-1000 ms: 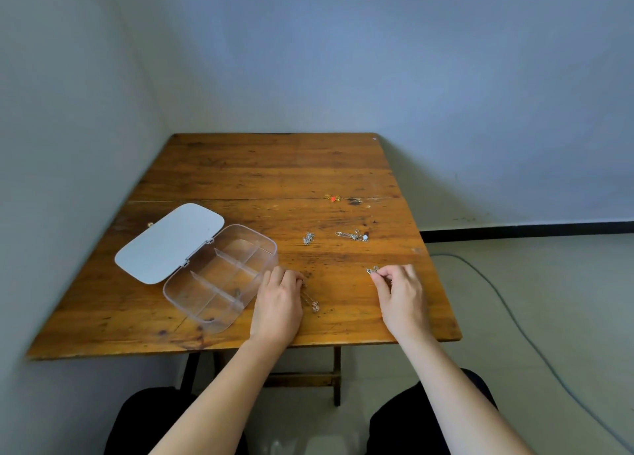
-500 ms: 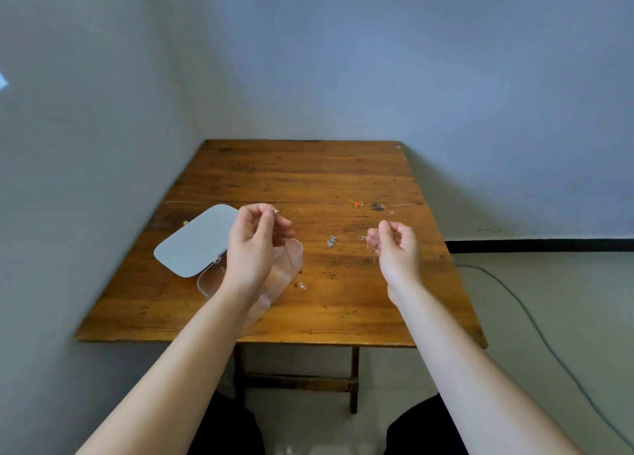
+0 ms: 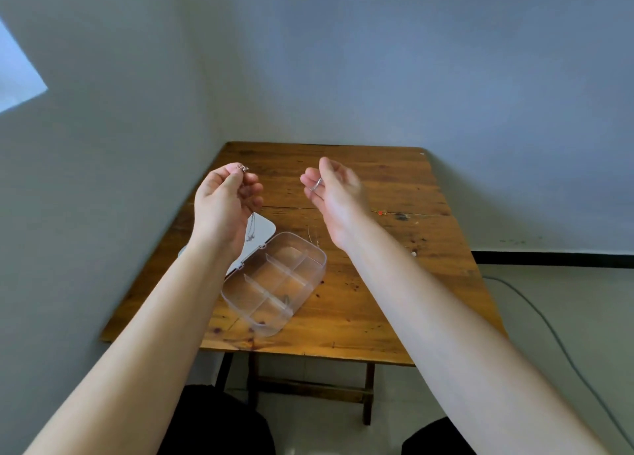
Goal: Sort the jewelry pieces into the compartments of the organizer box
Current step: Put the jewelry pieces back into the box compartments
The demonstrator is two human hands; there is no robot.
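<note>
The table (image 3: 360, 303) is showing worn, stained wood planks with a dull varnish, and the organizer box (image 3: 274, 283) lying on it is looking like clear, glossy plastic with thin see-through dividers, its open lid (image 3: 262, 230) appearing opaque, smooth and whitish. The thin chain (image 3: 251, 226) hanging from the left hand (image 3: 224, 204) is glinting like silvery metal.
</note>
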